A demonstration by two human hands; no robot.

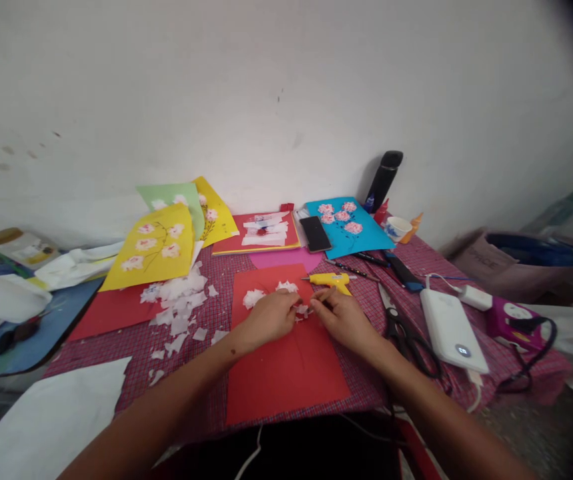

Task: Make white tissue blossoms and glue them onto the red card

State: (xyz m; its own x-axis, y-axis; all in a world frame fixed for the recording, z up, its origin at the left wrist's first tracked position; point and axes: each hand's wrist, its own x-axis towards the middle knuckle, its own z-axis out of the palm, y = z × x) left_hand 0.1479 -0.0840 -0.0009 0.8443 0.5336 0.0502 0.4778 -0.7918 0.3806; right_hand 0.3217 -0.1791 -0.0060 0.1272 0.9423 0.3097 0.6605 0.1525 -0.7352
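A red paper sheet [286, 373] lies in front of me with two white crumpled-paper flowers [253, 298] near its top. Over it, my left hand [271, 317] is closed, fingertips pinched at a small piece of white paper [303, 311]. Facing it from the right, my right hand [344, 317] is closed too, thumb and fingers pinched at the same paper. Exactly how the fingertips grip it is partly hidden. A yellow glue gun [330, 279] lies just beyond my right hand. Torn white paper scraps [181, 300] are heaped to the left.
Black scissors [409, 337], a white power bank [454, 330] and cables lie on the right. At the back are a phone [315, 234], a blue flower picture [366, 233], a small cup [397, 229] and a black bottle [385, 179]. Yellow flower pictures [151, 247] stand at left.
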